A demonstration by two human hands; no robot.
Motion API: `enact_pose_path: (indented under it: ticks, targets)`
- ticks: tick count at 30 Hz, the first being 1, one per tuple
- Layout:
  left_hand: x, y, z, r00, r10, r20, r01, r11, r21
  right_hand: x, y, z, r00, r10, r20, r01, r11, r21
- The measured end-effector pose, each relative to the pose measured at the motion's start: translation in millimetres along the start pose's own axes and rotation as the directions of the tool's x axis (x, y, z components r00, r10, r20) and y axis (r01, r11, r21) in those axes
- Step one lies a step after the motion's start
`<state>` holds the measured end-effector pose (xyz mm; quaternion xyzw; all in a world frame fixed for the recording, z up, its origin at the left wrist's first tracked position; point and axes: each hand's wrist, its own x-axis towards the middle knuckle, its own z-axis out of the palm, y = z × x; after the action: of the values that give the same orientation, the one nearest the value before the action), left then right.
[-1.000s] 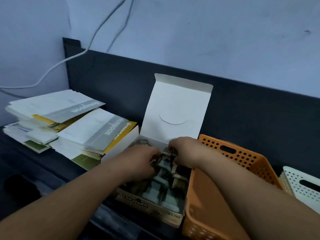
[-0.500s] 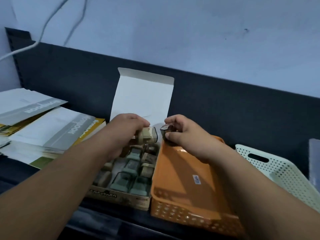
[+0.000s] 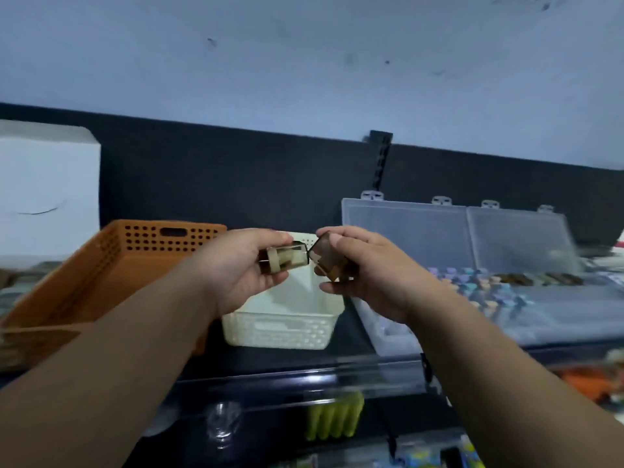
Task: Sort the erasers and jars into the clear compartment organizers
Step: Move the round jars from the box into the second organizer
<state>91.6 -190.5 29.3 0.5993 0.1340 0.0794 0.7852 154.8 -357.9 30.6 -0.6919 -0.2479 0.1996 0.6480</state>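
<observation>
- Gripping the clear jar [image 3: 285, 260], the left hand [image 3: 243, 268] curls round it; the right hand [image 3: 368, 271] pinches the dark jar [image 3: 325, 255]
- Both jars, earlier at the orange basket [image 3: 101, 275], now hang above the cream basket [image 3: 280, 329], near the clear organizer [image 3: 405, 231]

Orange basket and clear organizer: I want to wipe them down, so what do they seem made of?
Orange basket: likely moulded plastic, matt, judging by its hole grid and handle slot. Organizer: probably hard clear plastic, slightly frosted; the dark panel shows through it.
</observation>
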Motion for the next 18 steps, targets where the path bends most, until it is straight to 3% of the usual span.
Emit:
enact_pose_path:
  ticks: [10, 15, 18]
  targets:
    - [-5.2, -66.5, 210.3, 0.964, -0.055, 0.260, -0.010, 0.970, 0.244, -128.3, 32.1, -185.2, 0.907, 0.039, -0.419, 0.000, 0.996, 0.093]
    - [9.5, -77.1, 292.2, 0.935, -0.004, 0.354, -0.111, 0.946, 0.305, -161.1, 41.5, -265.4, 0.735, 0.118, -0.667, -0.036, 0.990, 0.135]
    - [30.4, -80.7, 325.9, 0.913, 0.012, 0.409, -0.164, 0.926, 0.340, -167.8, 48.6, -303.8, 0.663, 0.185, -0.725, -0.040, 0.976, 0.212]
